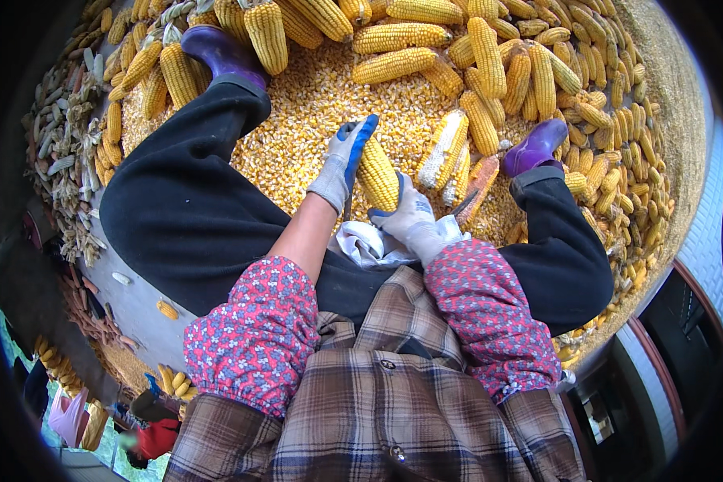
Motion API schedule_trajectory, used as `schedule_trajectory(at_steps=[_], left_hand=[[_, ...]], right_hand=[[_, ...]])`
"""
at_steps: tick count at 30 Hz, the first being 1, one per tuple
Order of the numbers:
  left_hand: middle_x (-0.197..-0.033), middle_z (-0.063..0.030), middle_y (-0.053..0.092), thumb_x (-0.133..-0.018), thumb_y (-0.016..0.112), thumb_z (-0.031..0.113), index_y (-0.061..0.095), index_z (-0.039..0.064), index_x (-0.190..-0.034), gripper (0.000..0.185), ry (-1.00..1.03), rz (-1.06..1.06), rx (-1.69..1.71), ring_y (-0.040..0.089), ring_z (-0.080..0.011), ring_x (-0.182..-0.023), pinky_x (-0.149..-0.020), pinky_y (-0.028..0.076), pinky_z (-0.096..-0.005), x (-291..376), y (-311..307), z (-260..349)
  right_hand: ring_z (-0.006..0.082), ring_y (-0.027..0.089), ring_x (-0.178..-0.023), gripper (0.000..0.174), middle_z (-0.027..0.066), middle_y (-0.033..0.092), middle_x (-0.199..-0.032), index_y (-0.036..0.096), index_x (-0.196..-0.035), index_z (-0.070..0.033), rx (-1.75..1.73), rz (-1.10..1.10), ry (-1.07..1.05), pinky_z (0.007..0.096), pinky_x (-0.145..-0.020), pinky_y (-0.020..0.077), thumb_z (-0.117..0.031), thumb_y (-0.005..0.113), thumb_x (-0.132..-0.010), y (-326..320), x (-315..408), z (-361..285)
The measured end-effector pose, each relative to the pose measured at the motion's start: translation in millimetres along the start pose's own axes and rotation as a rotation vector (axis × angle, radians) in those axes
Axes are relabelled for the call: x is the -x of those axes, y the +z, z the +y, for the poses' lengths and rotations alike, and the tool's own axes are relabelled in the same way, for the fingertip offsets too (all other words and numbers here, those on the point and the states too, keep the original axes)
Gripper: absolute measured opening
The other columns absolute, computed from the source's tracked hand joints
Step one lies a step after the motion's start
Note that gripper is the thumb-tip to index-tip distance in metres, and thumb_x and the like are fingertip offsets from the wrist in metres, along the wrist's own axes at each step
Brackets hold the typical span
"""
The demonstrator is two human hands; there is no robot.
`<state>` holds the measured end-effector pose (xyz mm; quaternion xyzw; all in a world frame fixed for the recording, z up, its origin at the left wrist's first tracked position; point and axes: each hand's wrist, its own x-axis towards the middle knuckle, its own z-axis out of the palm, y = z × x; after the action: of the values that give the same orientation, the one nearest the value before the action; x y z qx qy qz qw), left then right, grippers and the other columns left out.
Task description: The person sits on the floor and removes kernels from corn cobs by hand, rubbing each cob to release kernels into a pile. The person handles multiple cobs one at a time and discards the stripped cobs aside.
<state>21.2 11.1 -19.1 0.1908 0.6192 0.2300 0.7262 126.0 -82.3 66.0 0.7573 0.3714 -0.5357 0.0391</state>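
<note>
An ear of yellow corn [378, 175] is held between my gloved hands over a heap of loose kernels [289, 120]. My left hand [343, 159], in a grey and blue glove, touches the ear's upper left side; a thin dark tool [347, 208] shows just below it. My right hand [406, 211], gloved alike, grips the ear's lower end. White cloth [367, 243] lies in my lap beneath. Partly shelled ears [443, 150] rest to the right of the held ear, beside a reddish cob [481, 181]. A dark pointed tool [465, 203] lies against that cob.
My legs spread around the kernels, with purple boots [536, 147] at both sides. Whole ears [403, 37] are piled ahead and right. Stripped cobs and husks [66, 138] lie far left. A person in red [156, 438] is at the lower left, near more corn.
</note>
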Motion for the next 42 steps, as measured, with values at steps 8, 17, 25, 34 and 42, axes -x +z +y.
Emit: schedule_trajectory(at_steps=[8, 17, 25, 34, 42], left_hand=[[-0.073, -0.0020, 0.063, -0.083, 0.068, 0.029, 0.064, 0.005, -0.079, 0.025, 0.099, 0.101, -0.139, 0.056, -0.0094, -0.061, -0.055, 0.046, -0.0245, 4, 5, 1], [-0.077, -0.0064, 0.063, -0.089, 0.055, 0.039, 0.067, 0.004, -0.087, 0.037, 0.075, -0.123, -0.153, 0.060, -0.0152, -0.065, -0.062, 0.050, -0.0281, 5, 2, 10], [-0.108, -0.0122, 0.058, -0.076, 0.069, 0.046, 0.054, 0.000, -0.115, 0.062, 0.230, 0.158, -0.307, 0.055, -0.0206, -0.097, -0.086, 0.043, -0.0299, -2, 1, 0], [-0.059, -0.0066, 0.062, -0.087, 0.061, 0.033, 0.063, 0.002, -0.062, 0.040, 0.191, 0.105, -0.292, 0.055, -0.0141, -0.051, -0.053, 0.046, -0.0284, 17, 9, 13], [-0.094, -0.0055, 0.066, -0.089, 0.053, 0.039, 0.066, 0.004, -0.099, 0.039, 0.063, -0.190, -0.152, 0.060, -0.0151, -0.082, -0.076, 0.048, -0.0283, 9, -1, 16]], right_hand=[[0.0242, 0.064, -0.089, 0.061, 0.0153, 0.063, -0.097, 0.048, -0.116, 0.001, -0.375, -0.014, 0.009, 0.0336, -0.080, 0.0498, -0.024, 0.075, -0.068, 16, 10, -6], [0.0161, 0.063, -0.077, 0.039, 0.0074, 0.065, -0.092, 0.057, -0.108, 0.000, -0.962, -0.330, 0.038, 0.0297, -0.069, 0.0518, -0.011, 0.073, -0.074, -23, 24, -2], [0.0300, 0.062, -0.096, 0.069, 0.0189, 0.062, -0.106, 0.053, -0.113, -0.001, -0.147, -0.066, -0.123, 0.0364, -0.084, 0.0488, -0.033, 0.078, -0.058, -6, -14, -3], [0.0123, 0.062, -0.079, 0.043, 0.0068, 0.065, -0.092, 0.060, -0.106, 0.000, -0.784, -0.389, -0.082, 0.0272, -0.070, 0.0495, -0.021, 0.074, -0.072, -27, 46, 8], [0.0152, 0.063, -0.074, 0.037, 0.0062, 0.063, -0.090, 0.058, -0.105, -0.001, -1.048, -0.402, 0.120, 0.0289, -0.067, 0.0522, -0.014, 0.073, -0.073, -34, 29, 1]])
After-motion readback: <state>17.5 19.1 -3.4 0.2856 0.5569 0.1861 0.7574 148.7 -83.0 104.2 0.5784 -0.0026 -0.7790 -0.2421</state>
